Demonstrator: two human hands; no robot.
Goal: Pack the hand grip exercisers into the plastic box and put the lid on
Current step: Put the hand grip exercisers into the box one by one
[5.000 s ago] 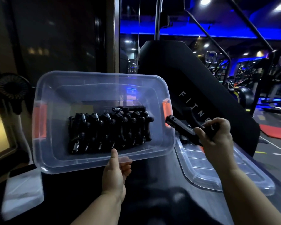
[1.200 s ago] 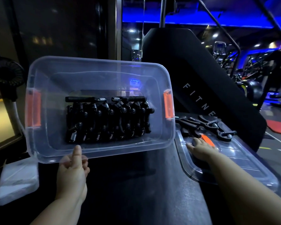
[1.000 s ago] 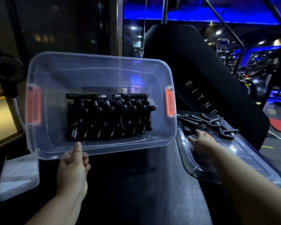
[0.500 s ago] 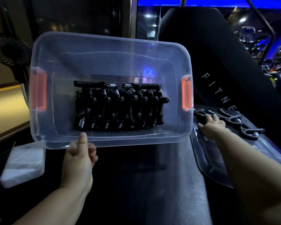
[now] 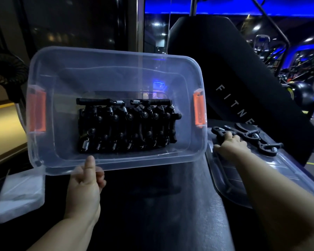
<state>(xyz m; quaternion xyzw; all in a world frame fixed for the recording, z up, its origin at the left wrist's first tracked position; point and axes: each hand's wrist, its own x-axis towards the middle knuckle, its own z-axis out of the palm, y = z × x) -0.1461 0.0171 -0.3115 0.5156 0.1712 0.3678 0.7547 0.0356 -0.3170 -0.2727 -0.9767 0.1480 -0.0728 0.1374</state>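
Dark gym [image 5: 301, 57], left hand [image 5: 84, 185] still gripping box [image 5: 116, 57], right hand [image 5: 230, 146] now curled round exerciser [image 5: 218, 130]

A dark, textured surface [image 5: 170, 214] runs out to a black panel [image 5: 234, 78] lettered FITNE. On its right side lies the clear lid [image 5: 243, 187], flat, with loose black grip exercisers [image 5: 250, 136] on its far end. The plastic box [image 5: 116, 69] is tipped up above the surface. A white packet [image 5: 20, 192] sits at the left edge
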